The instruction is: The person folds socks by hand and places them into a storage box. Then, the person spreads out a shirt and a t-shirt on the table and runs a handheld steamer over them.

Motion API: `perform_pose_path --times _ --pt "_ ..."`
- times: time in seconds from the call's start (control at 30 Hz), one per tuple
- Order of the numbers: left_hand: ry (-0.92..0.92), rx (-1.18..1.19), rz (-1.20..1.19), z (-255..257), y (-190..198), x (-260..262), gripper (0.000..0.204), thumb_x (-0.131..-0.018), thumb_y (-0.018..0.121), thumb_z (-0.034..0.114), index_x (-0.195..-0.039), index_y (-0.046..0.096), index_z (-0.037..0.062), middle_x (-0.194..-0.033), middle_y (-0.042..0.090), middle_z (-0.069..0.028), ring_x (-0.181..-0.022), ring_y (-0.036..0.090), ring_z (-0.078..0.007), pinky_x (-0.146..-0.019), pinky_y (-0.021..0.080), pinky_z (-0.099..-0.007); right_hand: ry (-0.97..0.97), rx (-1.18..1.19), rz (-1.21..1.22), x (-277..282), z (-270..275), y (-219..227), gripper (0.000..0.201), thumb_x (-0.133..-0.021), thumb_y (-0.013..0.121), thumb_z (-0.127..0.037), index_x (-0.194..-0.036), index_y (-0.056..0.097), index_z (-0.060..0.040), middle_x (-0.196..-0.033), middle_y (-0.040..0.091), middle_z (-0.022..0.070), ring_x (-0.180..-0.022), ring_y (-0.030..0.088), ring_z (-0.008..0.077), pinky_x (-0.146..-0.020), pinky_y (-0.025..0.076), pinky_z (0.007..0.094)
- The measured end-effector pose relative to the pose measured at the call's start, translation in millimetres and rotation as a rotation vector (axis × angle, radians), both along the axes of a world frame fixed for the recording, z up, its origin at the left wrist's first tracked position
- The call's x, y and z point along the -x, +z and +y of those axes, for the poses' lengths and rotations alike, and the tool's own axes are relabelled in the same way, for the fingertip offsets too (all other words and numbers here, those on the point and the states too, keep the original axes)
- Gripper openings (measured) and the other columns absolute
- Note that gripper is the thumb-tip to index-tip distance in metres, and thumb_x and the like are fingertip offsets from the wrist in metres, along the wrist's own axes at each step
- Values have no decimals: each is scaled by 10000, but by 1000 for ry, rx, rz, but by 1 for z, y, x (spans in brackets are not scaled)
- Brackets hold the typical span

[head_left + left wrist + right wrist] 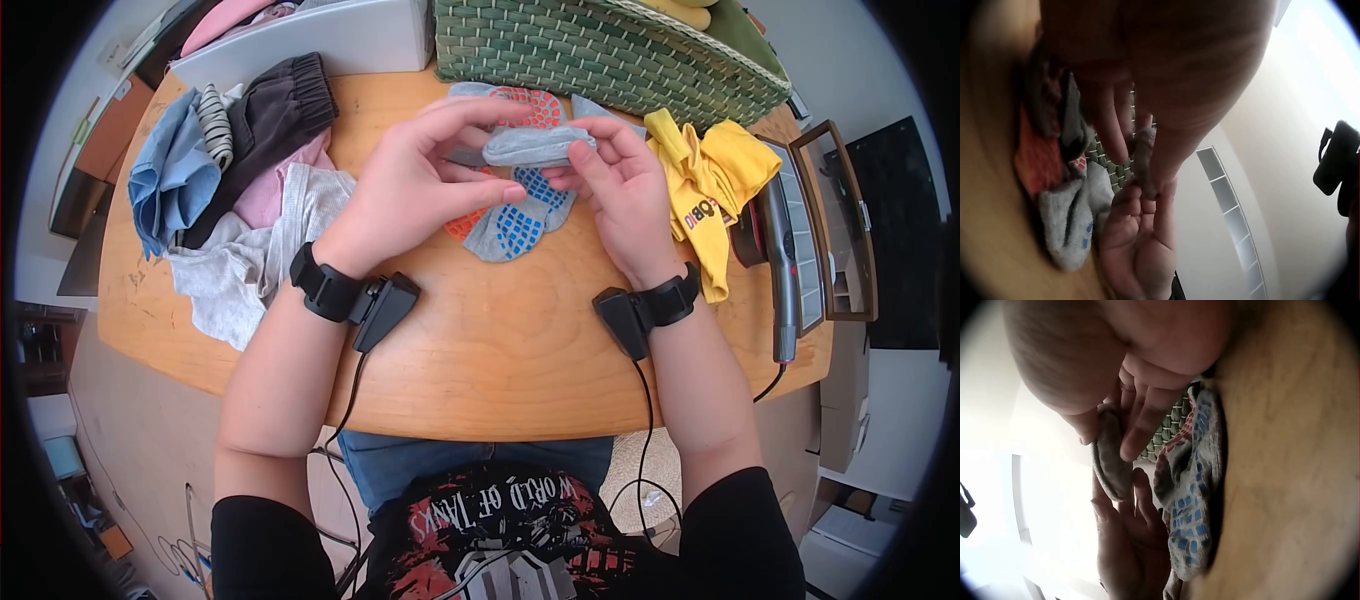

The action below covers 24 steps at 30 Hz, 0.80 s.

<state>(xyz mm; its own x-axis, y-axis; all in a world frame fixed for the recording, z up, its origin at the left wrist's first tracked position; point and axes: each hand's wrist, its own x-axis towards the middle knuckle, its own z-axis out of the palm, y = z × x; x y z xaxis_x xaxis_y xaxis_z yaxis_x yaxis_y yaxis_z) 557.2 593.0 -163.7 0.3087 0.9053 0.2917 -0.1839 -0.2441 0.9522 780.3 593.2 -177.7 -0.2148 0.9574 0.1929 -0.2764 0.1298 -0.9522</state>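
Note:
A folded grey sock [538,148] is held up over the table, its far end pinched between the thumb and fingers of my right hand [628,190]. My left hand [405,185] is spread around the sock's other end, thumb and index finger well apart. In the right wrist view the sock [1110,453] hangs from the right fingers, with the left hand [1132,550] beyond it. Grey socks with blue dots [520,232] and red-orange dots [540,105] lie on the table beneath and behind the hands, partly covered by them.
Folded clothes, including dark trousers [270,120] and a light grey garment [240,270], lie on the left. A yellow garment [715,180] lies on the right, beside a dark corded appliance [782,270]. A green woven basket [600,55] and a white bin [310,45] stand behind.

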Motion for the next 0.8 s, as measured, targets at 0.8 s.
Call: perform_pose_path --times 0.8 --pt "-24 145 129 -1 6 5 306 -953 719 86 -1222 660 -48 -1058 732 -75 -924 684 -90 -812 571 -228 1 76 64 -4 -1 7 299 -924 723 -26 -1211 658 25 -1131 713 102 -1018 684 150 -842 579 276"
